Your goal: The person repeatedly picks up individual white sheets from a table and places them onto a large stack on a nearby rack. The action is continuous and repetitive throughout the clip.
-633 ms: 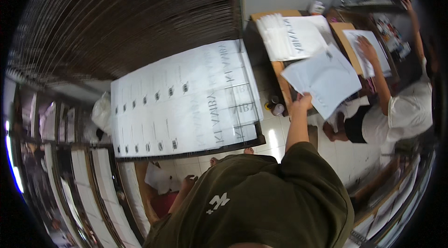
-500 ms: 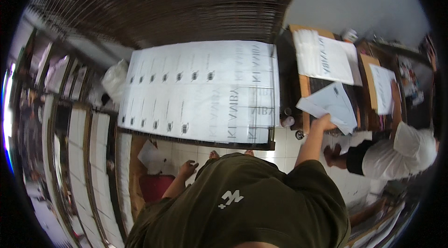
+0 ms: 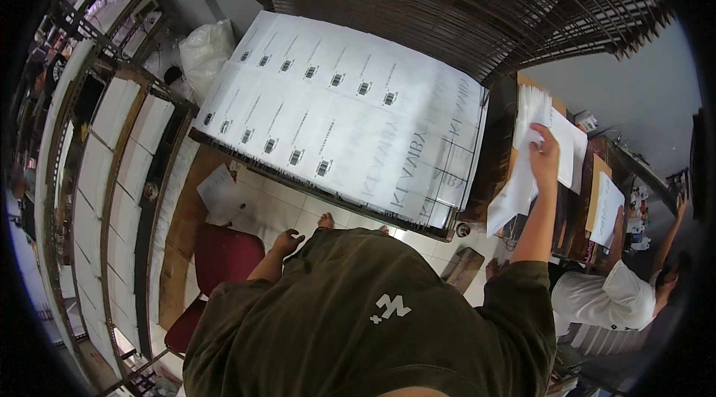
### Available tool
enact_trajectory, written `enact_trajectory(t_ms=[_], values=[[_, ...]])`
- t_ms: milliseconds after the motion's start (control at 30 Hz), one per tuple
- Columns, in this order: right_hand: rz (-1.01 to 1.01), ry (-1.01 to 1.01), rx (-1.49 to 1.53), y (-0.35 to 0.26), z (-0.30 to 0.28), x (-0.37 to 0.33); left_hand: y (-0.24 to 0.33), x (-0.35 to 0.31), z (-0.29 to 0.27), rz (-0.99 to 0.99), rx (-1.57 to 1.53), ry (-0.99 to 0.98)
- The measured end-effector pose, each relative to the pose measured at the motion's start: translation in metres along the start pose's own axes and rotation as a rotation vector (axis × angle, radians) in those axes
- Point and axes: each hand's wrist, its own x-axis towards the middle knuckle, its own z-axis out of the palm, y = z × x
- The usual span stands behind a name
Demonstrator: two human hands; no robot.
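Holding a white sheet (image 3: 513, 201) in my right hand (image 3: 544, 152), fingers bent in on its upper part, grip narrow; fingertip contact partly hidden. Sheet hangs down-left from the hand, bent, over the near edge of the side table, in front of a white pile (image 3: 531, 102). Can't tell if sheet touches pile. My left hand (image 3: 286, 242) hangs low by my shirt (image 3: 373, 307), holding nothing, fingers loosely curled and partly spread; nearest thing is a red chair (image 3: 227, 259), just apart from it. Front and centre: wire rack (image 3: 450, 231) covered with printed sheets (image 3: 298, 102), overlapping, two rows, dark print. More dark wire racks (image 3: 462, 5) slope up behind. Right side: co-worker (image 3: 608, 296) in white top, one hand at another printed sheet (image 3: 609, 203) on a brown board (image 3: 597, 174), other arm raised. Left side: shelves (image 3: 133, 151) with white stacks; clear plastic bag (image 3: 206, 54) near the rack's far left corner. Loose paper (image 3: 218, 192) beyond the chair. Pale tiled floor (image 3: 287, 207) below.
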Motion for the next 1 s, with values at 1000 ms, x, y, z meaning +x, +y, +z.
enact_trajectory(t_ms=[1000], values=[[0.451, -0.071, 0.644, 0.089, 0.181, -0.116, -0.023, -0.032, -0.044, -0.127, 0.007, -0.031]])
